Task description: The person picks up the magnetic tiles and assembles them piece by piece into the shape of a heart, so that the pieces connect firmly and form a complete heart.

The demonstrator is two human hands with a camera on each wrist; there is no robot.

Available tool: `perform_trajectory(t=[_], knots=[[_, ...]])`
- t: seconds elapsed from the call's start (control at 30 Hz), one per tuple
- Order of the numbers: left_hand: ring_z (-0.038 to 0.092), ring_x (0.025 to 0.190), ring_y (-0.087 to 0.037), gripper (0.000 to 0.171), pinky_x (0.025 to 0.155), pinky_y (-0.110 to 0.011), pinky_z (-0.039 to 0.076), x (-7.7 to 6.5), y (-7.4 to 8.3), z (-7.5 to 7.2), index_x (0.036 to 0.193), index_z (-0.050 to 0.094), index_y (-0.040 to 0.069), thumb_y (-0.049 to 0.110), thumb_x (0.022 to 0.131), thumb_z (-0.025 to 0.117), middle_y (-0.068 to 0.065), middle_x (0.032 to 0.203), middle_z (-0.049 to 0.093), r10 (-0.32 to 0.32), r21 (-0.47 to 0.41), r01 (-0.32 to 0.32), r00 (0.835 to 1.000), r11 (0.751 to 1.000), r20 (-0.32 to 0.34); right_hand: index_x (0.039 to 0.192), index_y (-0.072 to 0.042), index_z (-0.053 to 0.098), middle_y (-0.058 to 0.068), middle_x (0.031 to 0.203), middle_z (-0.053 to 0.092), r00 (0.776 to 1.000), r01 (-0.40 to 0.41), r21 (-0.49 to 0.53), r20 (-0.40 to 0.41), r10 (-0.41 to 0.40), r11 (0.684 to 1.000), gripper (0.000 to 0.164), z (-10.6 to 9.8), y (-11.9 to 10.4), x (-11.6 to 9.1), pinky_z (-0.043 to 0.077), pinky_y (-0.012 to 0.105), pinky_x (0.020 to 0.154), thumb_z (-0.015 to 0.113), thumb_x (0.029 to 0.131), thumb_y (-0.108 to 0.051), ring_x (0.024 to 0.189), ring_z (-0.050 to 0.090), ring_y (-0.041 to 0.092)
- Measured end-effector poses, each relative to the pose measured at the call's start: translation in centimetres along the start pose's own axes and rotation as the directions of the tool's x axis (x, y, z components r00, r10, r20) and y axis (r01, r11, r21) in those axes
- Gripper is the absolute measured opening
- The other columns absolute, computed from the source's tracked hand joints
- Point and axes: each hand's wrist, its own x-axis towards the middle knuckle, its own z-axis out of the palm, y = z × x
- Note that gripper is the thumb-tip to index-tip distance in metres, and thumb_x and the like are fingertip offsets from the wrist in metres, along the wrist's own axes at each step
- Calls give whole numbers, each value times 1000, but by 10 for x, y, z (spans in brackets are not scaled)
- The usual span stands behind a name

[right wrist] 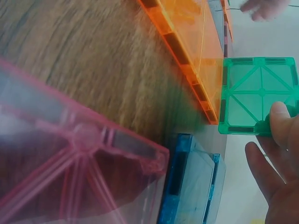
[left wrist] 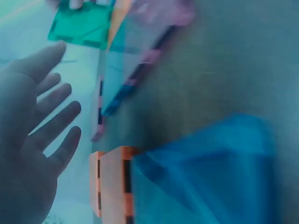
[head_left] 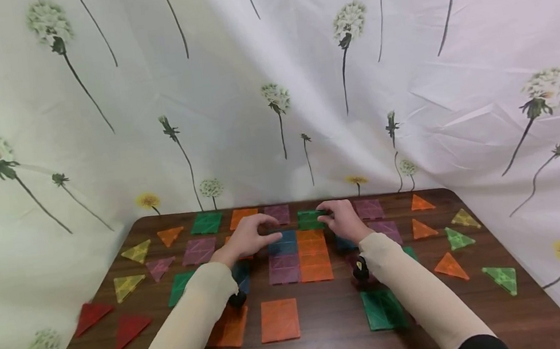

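Note:
My right hand (head_left: 344, 220) pinches a green square magnetic tile (head_left: 309, 220) by its right side, with the thumb across its corner in the right wrist view. The tile (right wrist: 250, 93) stands tilted up at the far edge of a joined block of tiles: blue (head_left: 282, 243), purple (head_left: 284, 269) and orange (head_left: 313, 256) squares. To the left of that block my left hand (head_left: 249, 234) hovers with nothing in it. Its fingers are spread and fairly straight in the left wrist view, where the hand (left wrist: 28, 112) is apart from the green tile.
Loose squares lie around the block, among them a green one (head_left: 206, 223), a purple one (head_left: 199, 251), an orange one (head_left: 279, 320) and another green one (head_left: 382, 309). Red triangles (head_left: 132, 330) line the left side, orange triangles (head_left: 451, 266) the right. A patterned curtain (head_left: 232, 116) hangs behind the table.

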Motion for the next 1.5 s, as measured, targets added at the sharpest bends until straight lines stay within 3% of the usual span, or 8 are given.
perform_trajectory(t=[0.1,0.2,0.47,0.77,0.97,1.07,1.23,1.5], knots=[[61,125,-38,45,105,-56,50,11,-2,-4,137,67,3,29,100,75,-18,136,66,-48,-68,44,997,997,-58,116,-5,78,13,108,78,1000,1,0,8,-1,1000,19,1,0,1,61,43,75,75,98,-11,90,75,27],[57,131,-42,47,108,-58,47,24,-4,-6,139,65,2,28,100,74,-21,141,63,-85,-52,80,992,995,-94,116,-5,77,14,108,78,1000,-14,6,15,14,1000,19,1,0,1,61,44,75,75,98,-11,90,75,28],[53,136,-41,58,112,-58,43,50,-10,-2,153,50,5,29,104,69,-22,150,55,-205,91,208,978,974,-38,117,-6,77,12,110,77,999,-31,0,9,31,1000,19,1,-2,0,62,43,77,74,98,-9,92,75,26],[33,151,-46,63,122,-68,22,67,-14,6,159,43,6,27,105,68,-19,160,46,-246,371,222,969,902,19,118,-3,77,14,113,77,1000,-24,-5,18,24,1000,20,-1,-7,1,61,43,79,74,99,-7,92,75,27],[33,150,-47,61,119,-70,25,72,-16,11,160,44,11,28,106,66,-19,162,44,-245,450,200,969,870,43,117,-4,77,12,112,77,1000,-21,-47,4,21,999,19,1,-6,1,61,41,78,75,98,-9,91,75,24],[38,146,-46,61,117,-67,32,73,-20,11,157,48,8,25,103,71,-22,157,45,-202,440,181,979,879,2,118,-5,77,12,114,77,999,-31,-56,8,31,998,20,2,-7,3,61,40,78,74,99,-9,89,74,23],[51,127,-40,63,111,-54,45,72,-22,9,148,56,1,15,93,83,-23,141,49,-108,305,131,990,943,-92,120,-3,76,14,116,76,998,-48,-49,25,49,998,22,2,-11,4,61,42,79,73,100,-9,91,74,25],[61,110,-32,30,97,-49,53,66,-13,0,128,68,5,10,99,74,-16,122,64,-37,148,66,981,987,-189,121,-4,77,14,116,77,999,-39,-61,10,40,997,22,2,-7,0,62,41,79,73,100,-10,92,75,25]])
